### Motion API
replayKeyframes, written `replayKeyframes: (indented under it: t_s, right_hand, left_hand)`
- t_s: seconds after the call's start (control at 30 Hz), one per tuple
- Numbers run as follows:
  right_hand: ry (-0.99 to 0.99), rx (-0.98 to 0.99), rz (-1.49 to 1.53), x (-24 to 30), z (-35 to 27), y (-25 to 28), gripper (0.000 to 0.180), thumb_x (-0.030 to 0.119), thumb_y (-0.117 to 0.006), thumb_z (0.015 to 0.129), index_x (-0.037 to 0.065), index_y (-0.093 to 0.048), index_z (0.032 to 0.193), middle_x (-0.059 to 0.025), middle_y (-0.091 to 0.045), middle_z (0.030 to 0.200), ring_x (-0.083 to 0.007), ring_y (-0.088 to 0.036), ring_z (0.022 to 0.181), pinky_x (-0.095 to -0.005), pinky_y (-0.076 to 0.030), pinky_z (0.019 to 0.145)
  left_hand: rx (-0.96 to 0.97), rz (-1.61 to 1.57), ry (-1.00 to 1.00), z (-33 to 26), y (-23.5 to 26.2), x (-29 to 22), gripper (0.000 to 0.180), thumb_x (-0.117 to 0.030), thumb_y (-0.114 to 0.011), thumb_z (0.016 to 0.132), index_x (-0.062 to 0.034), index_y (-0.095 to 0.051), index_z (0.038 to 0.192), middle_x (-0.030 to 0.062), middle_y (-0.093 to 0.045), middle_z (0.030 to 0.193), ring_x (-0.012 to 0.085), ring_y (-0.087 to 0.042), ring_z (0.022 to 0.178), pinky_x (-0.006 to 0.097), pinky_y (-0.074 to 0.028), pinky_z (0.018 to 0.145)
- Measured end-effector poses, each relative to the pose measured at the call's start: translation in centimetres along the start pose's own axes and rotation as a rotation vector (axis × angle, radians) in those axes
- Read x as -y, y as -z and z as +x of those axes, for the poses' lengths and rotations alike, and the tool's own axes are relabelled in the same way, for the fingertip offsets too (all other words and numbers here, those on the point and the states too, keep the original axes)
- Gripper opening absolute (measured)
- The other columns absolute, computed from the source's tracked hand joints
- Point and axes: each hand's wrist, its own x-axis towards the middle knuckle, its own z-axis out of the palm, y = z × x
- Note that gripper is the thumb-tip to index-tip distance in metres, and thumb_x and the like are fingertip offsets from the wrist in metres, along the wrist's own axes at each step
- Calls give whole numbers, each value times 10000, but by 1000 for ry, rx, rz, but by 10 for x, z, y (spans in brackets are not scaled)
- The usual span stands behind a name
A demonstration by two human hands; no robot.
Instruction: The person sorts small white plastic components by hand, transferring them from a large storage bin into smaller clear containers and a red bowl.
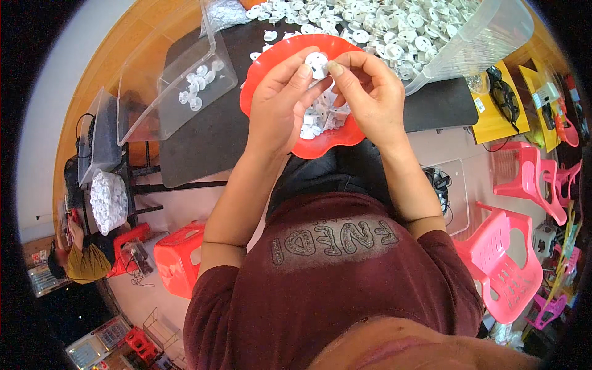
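Above a red scalloped bowl (320, 44) I hold up a small round white plastic part (317, 63) with dark slots in it. My left hand (280, 102) pinches its left side between thumb and fingers. On its right edge press the thumb and fingertips of my right hand (372, 95). Beneath my hands the bowl contains white plastic pieces (324, 120), partly covered by my fingers. A big heap of similar round white parts (394, 28) lies beyond the bowl, reaching into a clear plastic bin (487, 40).
At the left of the dark table (197, 148), a clear bin (176, 80) holds several white parts. A bag of white pieces (109, 200) stands further left. Red stools (179, 259) and pink chairs (502, 262) are on the floor. Another person (89, 259) is at far left.
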Motion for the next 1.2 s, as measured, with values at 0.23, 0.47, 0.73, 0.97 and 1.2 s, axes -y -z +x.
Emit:
replayKeyframes:
  t_s: [0.23,0.47,0.73,0.97,1.2]
  right_hand:
    - [268,30,-209,-2,6,7,79,69,-680,825,31,-669,894,-73,-645,829,-165,-628,729,-266,-500,581]
    - [273,68,-177,-1,5,7,85,58,-684,819,26,-664,895,-74,-636,834,-173,-621,725,-268,-504,591]
    - [314,103,-240,5,6,10,78,43,-678,824,19,-658,895,-70,-634,845,-162,-623,751,-266,-527,606]
    - [293,160,-154,4,6,9,96,51,-668,846,11,-669,934,-59,-644,860,-139,-630,757,-259,-531,621]
    - [-113,258,291,0,7,14,137,97,-665,892,-24,-653,956,-42,-653,858,-94,-624,722,-221,-524,668]
  left_hand:
    - [35,49,-9,-6,2,-4,330,-147,-514,986,44,-543,1253,100,-611,1161,170,-598,1036,342,-492,927]
    - [14,54,-1,-6,1,-5,323,-156,-525,983,43,-559,1235,102,-620,1145,164,-607,1029,328,-515,909]
    - [-1,64,-1,-9,0,-5,317,-150,-545,974,46,-565,1222,113,-633,1125,164,-633,980,294,-532,876]
    - [-37,107,-12,-9,-2,-6,310,-144,-555,968,52,-573,1209,119,-643,1106,166,-637,969,288,-541,855]
    - [3,61,24,-10,-2,-10,300,-140,-567,960,57,-586,1185,134,-646,1097,186,-651,947,307,-553,849]
